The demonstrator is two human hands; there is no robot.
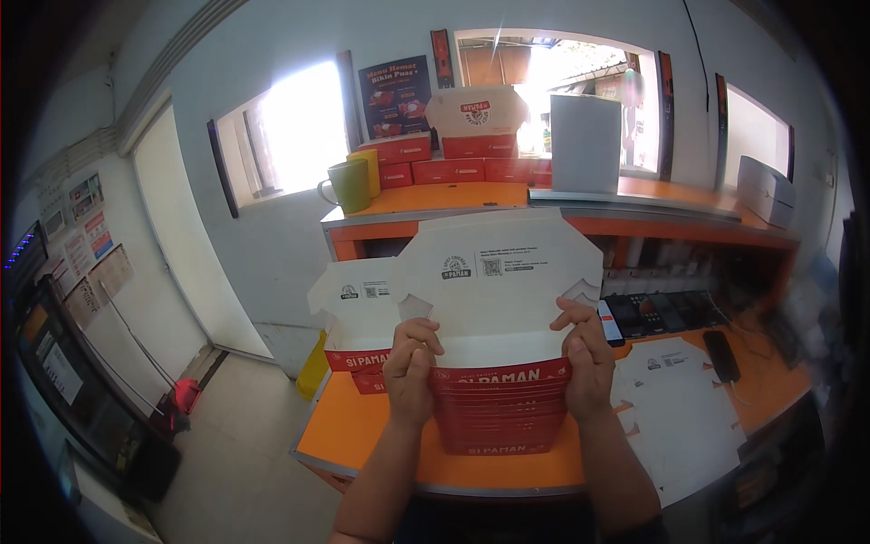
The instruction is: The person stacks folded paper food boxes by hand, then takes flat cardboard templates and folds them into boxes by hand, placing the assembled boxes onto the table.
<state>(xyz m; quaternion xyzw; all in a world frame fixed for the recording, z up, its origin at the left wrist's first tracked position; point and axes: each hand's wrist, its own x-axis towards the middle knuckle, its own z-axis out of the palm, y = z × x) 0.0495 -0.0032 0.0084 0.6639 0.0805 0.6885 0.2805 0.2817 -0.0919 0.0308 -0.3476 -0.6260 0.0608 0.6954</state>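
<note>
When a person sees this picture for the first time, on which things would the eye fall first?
Probably on the open box in the centre, its white lid raised, with the left hand and the right hand at its sides. Next, perhaps, the glaring window at upper left and the green mug at the orange shelf's left end.

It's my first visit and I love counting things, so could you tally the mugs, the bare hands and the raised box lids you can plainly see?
Mugs: 2 (green mug, yellow mug)
Hands: 2 (left hand, right hand)
Raised lids: 3 (front lid, left lid, counter lid)
Total: 7
</note>
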